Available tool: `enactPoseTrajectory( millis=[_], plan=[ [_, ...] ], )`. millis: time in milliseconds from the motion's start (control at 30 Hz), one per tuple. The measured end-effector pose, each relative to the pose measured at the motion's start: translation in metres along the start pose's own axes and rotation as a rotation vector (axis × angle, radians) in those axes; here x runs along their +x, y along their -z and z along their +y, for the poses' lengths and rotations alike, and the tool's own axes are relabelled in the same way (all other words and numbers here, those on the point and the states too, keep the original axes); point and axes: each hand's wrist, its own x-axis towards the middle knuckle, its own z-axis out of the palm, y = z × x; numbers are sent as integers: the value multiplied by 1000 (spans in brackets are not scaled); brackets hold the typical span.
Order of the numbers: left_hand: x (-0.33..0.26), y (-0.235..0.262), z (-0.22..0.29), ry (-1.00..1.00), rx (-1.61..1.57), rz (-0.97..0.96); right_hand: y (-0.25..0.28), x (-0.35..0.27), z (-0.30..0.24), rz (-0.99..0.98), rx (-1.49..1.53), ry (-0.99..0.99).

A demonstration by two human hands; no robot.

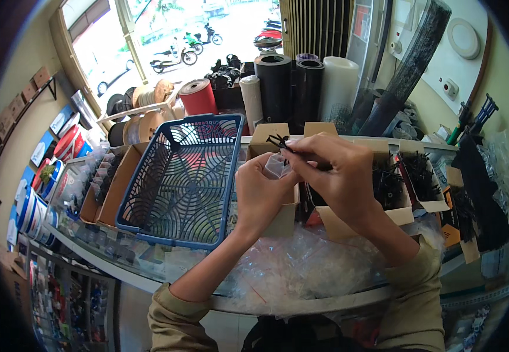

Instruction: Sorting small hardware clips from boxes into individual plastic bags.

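Observation:
My left hand (260, 196) is closed around a small clear plastic bag (275, 166), its mouth facing up. Just above it, my right hand (342, 167) pinches a few thin black screws (277, 141) between thumb and fingertips. Both hands are above the open cardboard boxes on the glass counter. Black screws (386, 186) fill a box beneath and beside my right hand, and another box of screws (421, 179) stands farther right. Left of my left hand is an open blue plastic basket (166, 239). My left hand hides part of one box's contents.
Clear plastic bags (278, 264) lie heaped along the counter's near edge. A cardboard box with small filled bags (103, 173) stands left of the basket. Behind are a red roll (197, 97), black rolls (272, 88) and cable spools (143, 126). A dark mesh roll (410, 64) leans at right.

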Motion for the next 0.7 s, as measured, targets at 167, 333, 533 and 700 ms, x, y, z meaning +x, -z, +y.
enactPoseTrajectory(
  millis=[167, 333, 533, 700],
  plan=[
    [-2, 2, 6, 37, -47, 44, 2, 1, -2, -47, -33, 68],
    [-2, 3, 6, 35, -45, 36, 16, 9, -4, -203, 76, -68],
    [0, 1, -2, 21, -31, 11, 30, 17, 0, -352, 43, -58],
    [1, 0, -7, 28, 124, -11, 38, 22, 5, -446, 25, -74]
  ],
)
